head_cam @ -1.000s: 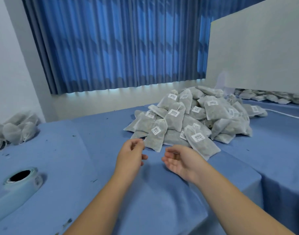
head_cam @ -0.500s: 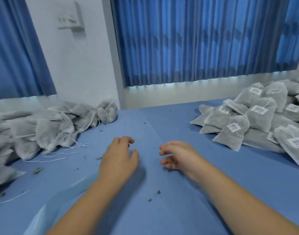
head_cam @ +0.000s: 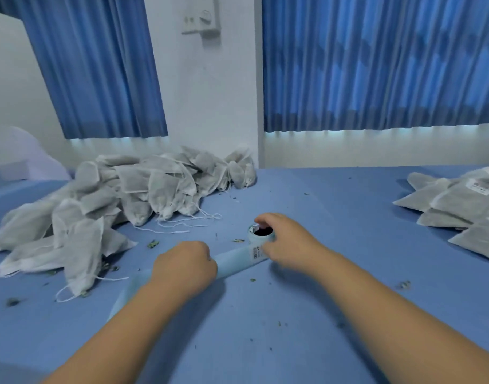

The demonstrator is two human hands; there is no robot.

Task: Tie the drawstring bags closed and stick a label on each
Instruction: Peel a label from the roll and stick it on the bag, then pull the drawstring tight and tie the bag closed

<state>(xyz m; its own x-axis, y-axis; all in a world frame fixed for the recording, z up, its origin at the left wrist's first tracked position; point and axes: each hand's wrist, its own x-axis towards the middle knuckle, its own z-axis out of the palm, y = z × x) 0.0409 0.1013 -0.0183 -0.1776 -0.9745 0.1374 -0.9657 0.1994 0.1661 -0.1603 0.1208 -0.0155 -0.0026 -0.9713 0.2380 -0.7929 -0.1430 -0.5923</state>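
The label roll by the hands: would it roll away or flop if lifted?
Probably light: the label roll is small with a hollow core. Its unwound strip lies flat, so it likely flops. Standing on its end, it seems unlikely to roll.

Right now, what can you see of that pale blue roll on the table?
The label roll is pale blue paper round a dark hollow core, lying flat on the blue table. The right hand grips it. Its unwound strip trails toward the person under the left hand, carrying one white printed label near the roll.
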